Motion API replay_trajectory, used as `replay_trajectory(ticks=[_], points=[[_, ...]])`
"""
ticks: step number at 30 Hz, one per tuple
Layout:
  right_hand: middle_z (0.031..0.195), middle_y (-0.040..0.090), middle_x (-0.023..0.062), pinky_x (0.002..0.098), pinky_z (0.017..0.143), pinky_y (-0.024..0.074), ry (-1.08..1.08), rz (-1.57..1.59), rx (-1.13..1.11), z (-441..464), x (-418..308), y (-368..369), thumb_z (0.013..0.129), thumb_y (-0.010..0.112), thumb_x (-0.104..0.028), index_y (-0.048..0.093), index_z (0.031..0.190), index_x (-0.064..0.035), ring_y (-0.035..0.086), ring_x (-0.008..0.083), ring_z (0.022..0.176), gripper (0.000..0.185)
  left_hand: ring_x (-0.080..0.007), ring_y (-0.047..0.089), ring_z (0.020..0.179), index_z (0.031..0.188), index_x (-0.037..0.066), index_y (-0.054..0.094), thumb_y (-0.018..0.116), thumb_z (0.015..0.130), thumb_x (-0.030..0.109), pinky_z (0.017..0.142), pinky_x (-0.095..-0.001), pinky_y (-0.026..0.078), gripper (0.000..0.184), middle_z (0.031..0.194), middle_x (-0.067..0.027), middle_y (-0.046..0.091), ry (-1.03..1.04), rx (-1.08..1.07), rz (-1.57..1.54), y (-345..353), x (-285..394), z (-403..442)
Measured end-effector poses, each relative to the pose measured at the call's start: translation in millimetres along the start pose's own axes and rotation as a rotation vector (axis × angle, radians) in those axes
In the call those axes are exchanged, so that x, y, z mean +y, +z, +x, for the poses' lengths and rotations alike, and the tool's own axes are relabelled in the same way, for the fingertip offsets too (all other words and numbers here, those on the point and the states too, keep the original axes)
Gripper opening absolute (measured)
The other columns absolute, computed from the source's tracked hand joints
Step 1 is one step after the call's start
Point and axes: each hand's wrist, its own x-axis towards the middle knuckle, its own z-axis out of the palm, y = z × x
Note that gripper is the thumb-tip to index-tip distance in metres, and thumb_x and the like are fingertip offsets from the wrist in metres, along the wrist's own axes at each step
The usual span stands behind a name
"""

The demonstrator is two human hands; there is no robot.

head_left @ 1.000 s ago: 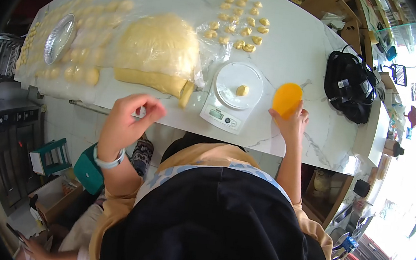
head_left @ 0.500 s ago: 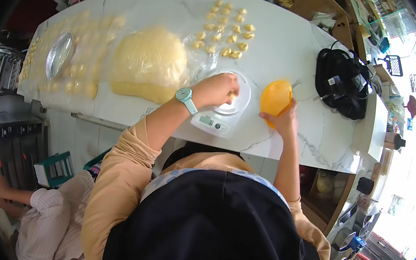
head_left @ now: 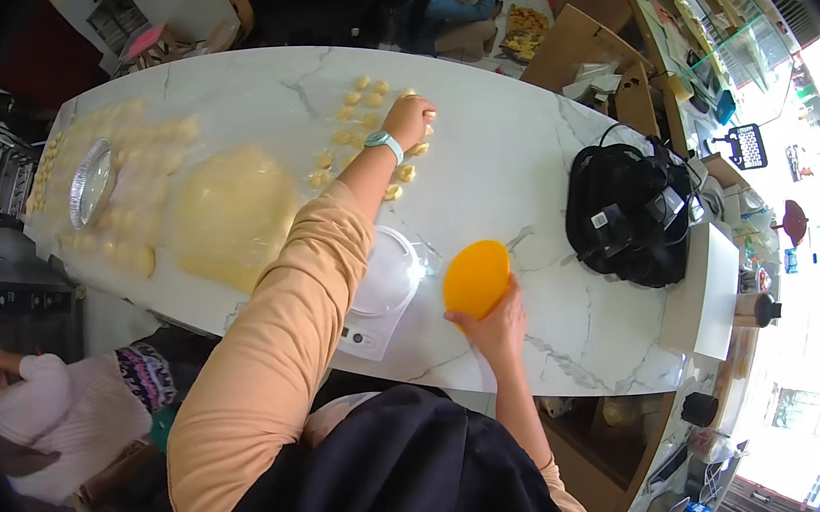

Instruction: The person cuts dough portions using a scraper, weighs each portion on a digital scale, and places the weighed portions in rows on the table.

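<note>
My left hand (head_left: 410, 120), with a pale green watch (head_left: 383, 143) at the wrist, reaches to the far end of the rows of small dough pieces (head_left: 405, 173). Its fingers are closed, with a pale bit of dough at the fingertips, partly hidden. My right hand (head_left: 499, 326) grips the lower edge of a yellow-orange rounded plastic piece (head_left: 476, 274), which looks like a dough scraper. Between my arms sits a white kitchen scale (head_left: 368, 339) with a clear round plate (head_left: 385, 278) on top. My left sleeve covers part of the scale.
Left of my arm lies a large dough mass (head_left: 233, 214) under plastic. Beyond it are a foil tray (head_left: 91, 183) and covered dough balls (head_left: 138, 258). A black bag (head_left: 626, 213) rests on the right of the marble table (head_left: 513, 108). Other people are across the table and at lower left.
My left hand has moved from the scale plate to the far dough rows. My right hand still holds the yellow-orange piece beside the scale. The view has shifted.
</note>
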Motion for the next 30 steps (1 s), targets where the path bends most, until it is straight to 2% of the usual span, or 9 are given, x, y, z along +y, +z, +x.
replay_trajectory(ticks=[4, 9, 11, 13, 19, 21, 22, 25, 30], points=[[0.122, 0.054, 0.0229, 0.0429, 0.095, 0.0445, -0.039, 0.043, 0.018, -2.0, 9.7, -0.5, 0.058, 0.09, -0.036, 0.032, 0.135, 0.0003, 0.054, 0.0384, 0.114, 0.103, -0.031, 0.064, 0.101, 0.113, 0.005, 0.065, 0.069, 0.084, 0.014, 0.092, -0.036, 0.049, 0.031, 0.107, -0.0164, 0.067, 0.204, 0.31, 0.112, -16.9, 31.0, -13.4], [0.106, 0.062, 0.0236, 0.0419, 0.082, 0.0496, 0.003, 0.311, 0.058, 5.6, 35.9, 3.0, 0.075, 0.079, -0.026, 0.038, 0.123, 0.0012, 0.062, 0.0396, 0.098, 0.069, -0.0168, 0.065, 0.091, 0.106, -0.005, 0.063, 0.062, 0.093, 0.009, 0.085, -0.0266, 0.05, 0.02, 0.101, -0.011, 0.067, -0.12, 0.321, -0.681, -149.4, 126.5, -146.2], [0.101, 0.064, 0.0231, 0.0389, 0.079, 0.0503, 0.054, 0.48, 0.035, 20.8, 56.8, -1.5, 0.079, 0.076, -0.023, 0.042, 0.115, 0.0008, 0.065, 0.035, 0.093, 0.055, -0.0164, 0.062, 0.081, 0.103, -0.003, 0.064, 0.063, 0.089, 0.002, 0.077, -0.0259, 0.049, 0.014, 0.092, -0.0091, 0.064, -0.174, 0.689, -0.331, -156.5, 104.3, -277.5], [0.1, 0.065, 0.0199, 0.0365, 0.077, 0.0506, -0.053, 0.511, 0.111, 32.8, 59.4, -5.7, 0.083, 0.073, -0.022, 0.045, 0.113, 0.0011, 0.064, 0.0286, 0.09, 0.047, -0.0186, 0.061, 0.087, 0.101, -0.001, 0.064, 0.067, 0.087, 0.005, 0.078, -0.0278, 0.048, 0.016, 0.094, -0.0103, 0.064, -0.385, 0.737, -0.122, -155.2, 102.7, -346.3], [0.101, 0.066, 0.0133, 0.0316, 0.074, 0.0516, -0.302, 0.512, 0.039, 46.6, -55.9, -24.8, 0.09, 0.067, -0.022, 0.046, 0.12, 0.0001, 0.063, 0.0182, 0.086, 0.043, -0.0286, 0.06, 0.092, 0.098, 0.002, 0.065, 0.081, 0.073, 0.017, 0.08, -0.04, 0.046, 0.033, 0.097, -0.0123, 0.065, -0.449, 0.719, 0.153, -144.9, 99.3, -398.8], [0.1, 0.067, 0.0117, 0.0294, 0.072, 0.0516, -0.481, 0.742, -0.241, 33.2, -104.5, -7.9, 0.093, 0.064, -0.021, 0.047, 0.119, 0.0002, 0.063, 0.0156, 0.085, 0.038, -0.0298, 0.06, 0.092, 0.097, 0.003, 0.065, 0.082, 0.07, 0.018, 0.079, -0.0411, 0.045, 0.035, 0.095, -0.0108, 0.066, -0.415, 0.594, 0.25, -147.9, 92.0, -393.8], [0.102, 0.066, 0.0097, 0.0279, 0.077, 0.0532, -0.509, 0.602, -0.408, 21.6, -127.8, -3.7, 0.094, 0.061, -0.008, 0.047, 0.122, -0.0018, 0.063, 0.0136, 0.09, 0.032, -0.0304, 0.059, 0.092, 0.097, 0.004, 0.066, 0.082, 0.069, 0.019, 0.078, -0.0417, 0.045, 0.036, 0.094, -0.0101, 0.066, -0.392, 0.529, 0.293, -147.7, 89.0, -390.9], [0.087, 0.067, 0.0186, 0.0407, 0.065, 0.0516, -0.864, 0.037, -0.613, -14.5, -191.8, 25.0, 0.095, 0.057, -0.026, 0.047, 0.124, -0.0095, 0.067, 0.0353, 0.074, 0.035, -0.0295, 0.06, 0.091, 0.094, 0.005, 0.067, 0.081, 0.069, 0.016, 0.078, -0.0402, 0.046, 0.03, 0.09, -0.0076, 0.067, -0.363, 0.604, 0.319, -136.1, 78.8, -392.1], [0.078, 0.066, 0.0129, 0.0443, 0.058, 0.049, -1.313, -0.216, -0.642, -5.7, -236.2, 87.8, 0.091, 0.056, -0.023, 0.05, 0.119, -0.0129, 0.064, 0.0346, 0.066, 0.031, -0.0298, 0.061, 0.087, 0.09, 0.005, 0.065, 0.077, 0.069, 0.007, 0.077, -0.0389, 0.048, 0.024, 0.09, -0.0087, 0.066, -0.359, 0.642, 0.214, -134.3, 77.5, -398.1]])
